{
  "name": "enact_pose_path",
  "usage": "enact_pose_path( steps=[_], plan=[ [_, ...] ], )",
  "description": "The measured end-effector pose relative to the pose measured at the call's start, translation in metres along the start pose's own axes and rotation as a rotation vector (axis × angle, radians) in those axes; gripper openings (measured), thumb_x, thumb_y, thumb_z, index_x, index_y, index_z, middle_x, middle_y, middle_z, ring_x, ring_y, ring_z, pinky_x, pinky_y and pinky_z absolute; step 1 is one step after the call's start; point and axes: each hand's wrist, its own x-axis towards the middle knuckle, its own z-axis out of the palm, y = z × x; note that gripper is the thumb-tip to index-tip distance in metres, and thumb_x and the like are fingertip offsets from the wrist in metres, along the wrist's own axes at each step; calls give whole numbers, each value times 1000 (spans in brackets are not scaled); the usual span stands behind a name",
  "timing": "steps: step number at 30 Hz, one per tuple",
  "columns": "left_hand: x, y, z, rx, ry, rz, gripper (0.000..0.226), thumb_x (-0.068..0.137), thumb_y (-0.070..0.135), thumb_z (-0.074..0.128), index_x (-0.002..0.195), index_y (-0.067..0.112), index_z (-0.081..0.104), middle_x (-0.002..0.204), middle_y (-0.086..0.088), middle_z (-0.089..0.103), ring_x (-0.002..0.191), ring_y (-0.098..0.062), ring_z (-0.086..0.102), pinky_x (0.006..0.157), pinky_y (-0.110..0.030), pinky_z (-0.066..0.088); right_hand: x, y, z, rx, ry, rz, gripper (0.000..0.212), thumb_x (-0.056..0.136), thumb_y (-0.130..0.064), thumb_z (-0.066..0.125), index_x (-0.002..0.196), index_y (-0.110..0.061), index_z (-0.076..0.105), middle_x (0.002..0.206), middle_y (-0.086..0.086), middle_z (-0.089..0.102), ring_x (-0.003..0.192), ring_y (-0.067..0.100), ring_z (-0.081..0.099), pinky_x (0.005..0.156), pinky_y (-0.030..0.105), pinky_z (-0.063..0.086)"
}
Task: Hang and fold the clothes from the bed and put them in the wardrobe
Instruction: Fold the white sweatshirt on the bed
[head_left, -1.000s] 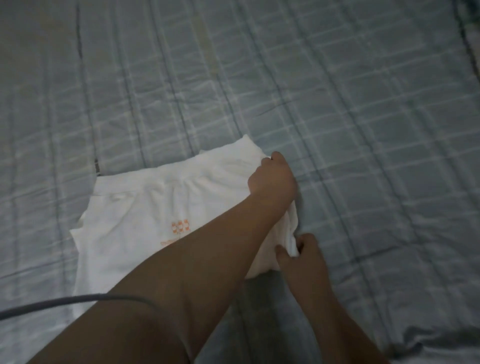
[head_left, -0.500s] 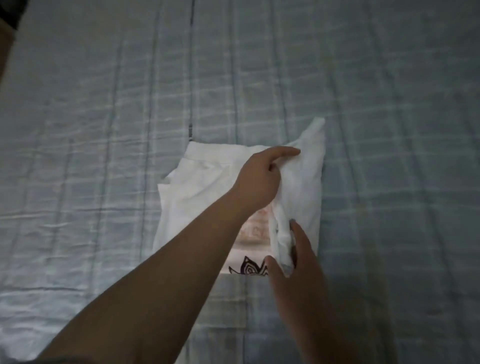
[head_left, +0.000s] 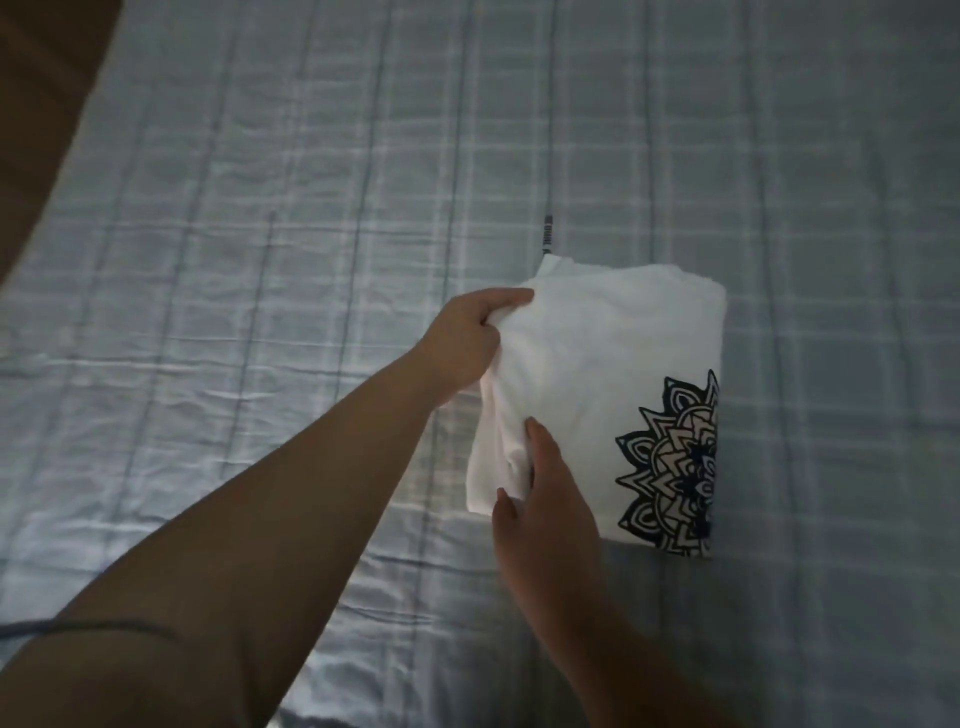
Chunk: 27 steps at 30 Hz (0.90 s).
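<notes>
Folding a shirt (head_left: 613, 358) on the bed (head_left: 260, 208)
The left hand (head_left: 467, 343) grips its far corner; the right hand (head_left: 543, 501) pinches the near edge, likely keeping the folded layers aligned.

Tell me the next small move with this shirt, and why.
Probably lay the bunched left edge flat and press it down. The white shirt is already a compact rectangle on the bed, but the left hand and right hand both hold that edge, which looks rumpled.
</notes>
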Motion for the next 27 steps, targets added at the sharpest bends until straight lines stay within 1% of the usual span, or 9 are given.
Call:
enact_pose_path(
  steps=[3,8,12,14,16,18,20,23,27],
  plan=[
    [8,-16,-14,-21,-30,-41,69,83,-16,34,128,24,66,137,-1,60,121,-16,58,105,-32,49,3,-8,23,-96,-5,21,82,88,-20,59,152,-41,13,152,-15,39,133,10,46,105,28,39],
    [14,-33,-18,2,-45,-78,63,86,-11,37,132,24,63,136,-3,58,114,-20,58,90,-22,51,7,-6,47,-260,-59,23,90,88,-23,58,155,-34,-1,141,-4,44,120,19,53,95,37,49],
    [14,-40,-16,28,-57,-39,58,87,-6,43,136,20,58,138,-5,56,120,-25,56,103,-36,48,9,-6,53,-268,-76,21,88,90,-36,54,155,-32,-4,135,-1,47,115,20,56,91,42,53],
    [11,-41,-15,44,-50,-29,54,89,-2,46,138,20,57,141,-5,53,124,-24,53,108,-38,44,10,-8,49,-183,-68,64,76,92,-43,47,155,-37,4,141,-4,48,120,19,56,98,44,49],
    [6,-44,-14,96,-32,-16,53,91,1,48,139,21,54,151,-6,42,136,-22,42,117,-35,31,13,-10,38,-92,-40,116,64,92,-48,43,151,-40,20,127,-13,59,115,13,59,101,38,48],
    [-1,-46,-14,165,-4,4,53,91,1,49,140,22,53,160,-7,28,147,-21,26,120,-29,18,15,-14,22,-86,19,116,49,90,-48,39,139,-41,39,95,-17,62,96,10,65,90,35,53],
    [-10,-46,-15,255,39,26,54,90,1,49,139,22,53,163,-6,22,150,-23,18,120,-32,13,23,-15,6,-102,90,79,38,90,-44,34,123,-40,51,88,-14,65,85,10,66,78,34,56],
    [-31,-40,-7,406,108,166,53,89,5,46,141,15,50,162,-10,26,150,-27,18,119,-30,10,48,-10,-23,-142,243,-27,28,91,-30,38,109,-35,59,96,-15,64,88,8,61,78,27,50],
    [-54,-40,27,699,84,480,62,88,24,34,146,2,43,157,-20,34,149,-38,24,122,-51,20,87,7,-47,-394,317,-205,42,90,-15,47,131,-13,58,132,7,58,127,26,49,110,35,34]
  ],
)
